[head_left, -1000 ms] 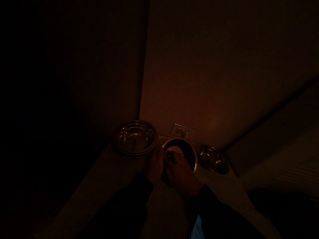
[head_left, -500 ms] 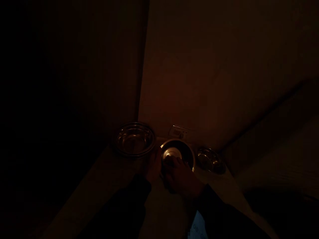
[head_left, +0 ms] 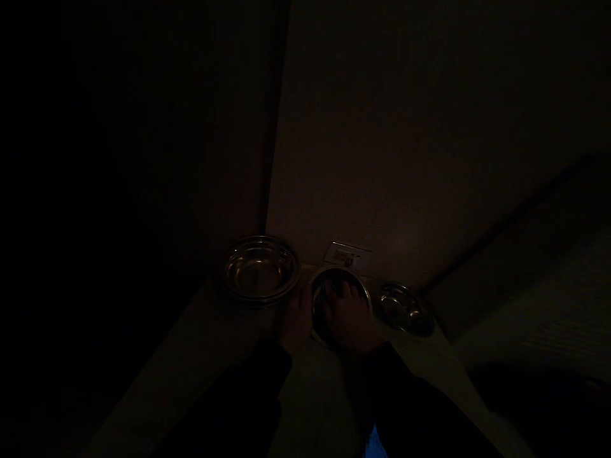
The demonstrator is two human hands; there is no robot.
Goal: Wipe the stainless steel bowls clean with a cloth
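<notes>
In very dim light a round metal bowl [head_left: 368, 294] stands in the middle of the table. My left hand [head_left: 296, 321] lies along its left side, gripping near the rim. My right hand [head_left: 351, 318] reaches over the near rim into the bowl. Its fingers bend downward inside; what they hold or press is lost in shadow. To the left, near my left hand, sits a wider metal dish [head_left: 258, 296], looking like several nested together. A smaller shiny metal dish [head_left: 405, 308] stands to the right of the bowl.
Behind the bowls rises a plain wall [head_left: 358, 159] with a socket plate [head_left: 348, 256] low on it. The pale tabletop [head_left: 315, 407] narrows toward the wall. A blue lit patch [head_left: 375, 442] shows at the bottom edge. The far left is black.
The warm light has dimmed, and the bright glint inside the middle bowl is gone. My right hand has moved a little forward and deeper into the bowl. My left hand stays beside it.
</notes>
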